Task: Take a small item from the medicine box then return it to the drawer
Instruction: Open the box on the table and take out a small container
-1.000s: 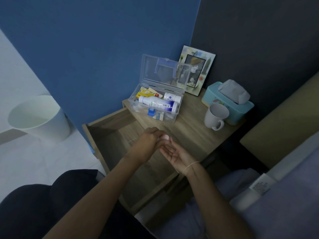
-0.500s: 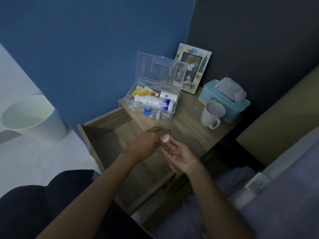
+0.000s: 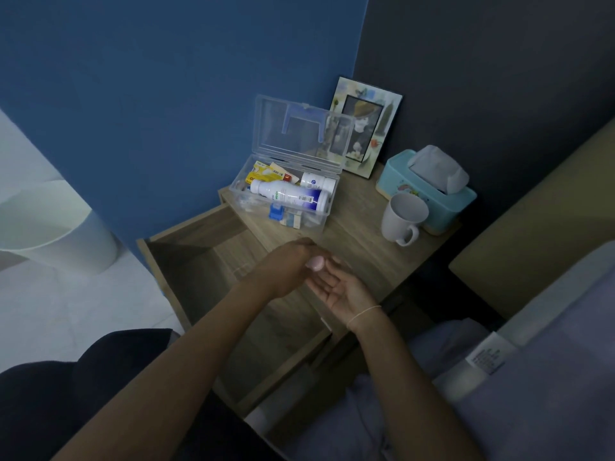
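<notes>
Nearest the camera, two bare forearms reach forward over the open drawer [image 3: 199, 261] of a wooden nightstand [image 3: 359, 207]. The right hand [image 3: 336, 286] lies palm up with its fingers loosely spread, holding nothing in a grip; a thin band circles its wrist. The left hand [image 3: 286, 264] is turned knuckles up, and its fingers are curled around a small pale pink item [image 3: 314, 262], which sits at the fingertips, directly over the right hand's fingers and touching or nearly touching them. Both hands hover above the drawer's inner right part, at the front edge of the nightstand top.

Just beyond the fingertips, on the nightstand top, stands the clear plastic medicine box [image 3: 319, 221], its lid tipped up and back. Inside lie a white bottle with a blue label [image 3: 289, 197], a second white container [image 3: 317, 183] behind it, yellow packets [image 3: 263, 174] at the far left corner, and a small blue piece [image 3: 276, 212] near the front wall.

To the right of the fingers and farther back stands a white mug [image 3: 402, 217], with a teal tissue box [image 3: 429, 191] just behind it. A picture frame [image 3: 366, 128] leans against the dark wall behind the box lid. Far off to the left of the hands, on the pale floor, is a white bin [image 3: 50, 227].
</notes>
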### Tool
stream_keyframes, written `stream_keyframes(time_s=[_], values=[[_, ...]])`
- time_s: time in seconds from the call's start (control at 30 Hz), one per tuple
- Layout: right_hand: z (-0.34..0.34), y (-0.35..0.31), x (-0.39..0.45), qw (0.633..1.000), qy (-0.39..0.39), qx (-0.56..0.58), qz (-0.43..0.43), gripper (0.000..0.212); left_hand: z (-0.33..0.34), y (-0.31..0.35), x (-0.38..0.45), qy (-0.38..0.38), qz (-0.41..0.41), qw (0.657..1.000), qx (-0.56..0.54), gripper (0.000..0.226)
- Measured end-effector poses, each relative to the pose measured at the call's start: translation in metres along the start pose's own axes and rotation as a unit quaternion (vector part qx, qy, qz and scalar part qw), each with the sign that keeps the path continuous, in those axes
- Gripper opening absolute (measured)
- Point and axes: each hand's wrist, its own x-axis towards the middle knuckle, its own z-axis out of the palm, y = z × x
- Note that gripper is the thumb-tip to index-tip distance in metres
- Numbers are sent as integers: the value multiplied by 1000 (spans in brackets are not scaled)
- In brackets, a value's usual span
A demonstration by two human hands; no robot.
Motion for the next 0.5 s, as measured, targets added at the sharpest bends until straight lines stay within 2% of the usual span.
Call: stream_keyframes(time_s=[0.17,0.33,0.5], values=[[-5,0,2,1000,-5,12,-10,35,5,-1,6,18,-43,999,23,30],[-7,-1,3,1000,2,-1,-26,29,15,-1,10,103,-89,989,61,35],[-14,-1,3,998,48,29,-26,28,13,-6,16,184,-105,977,-20,29]])
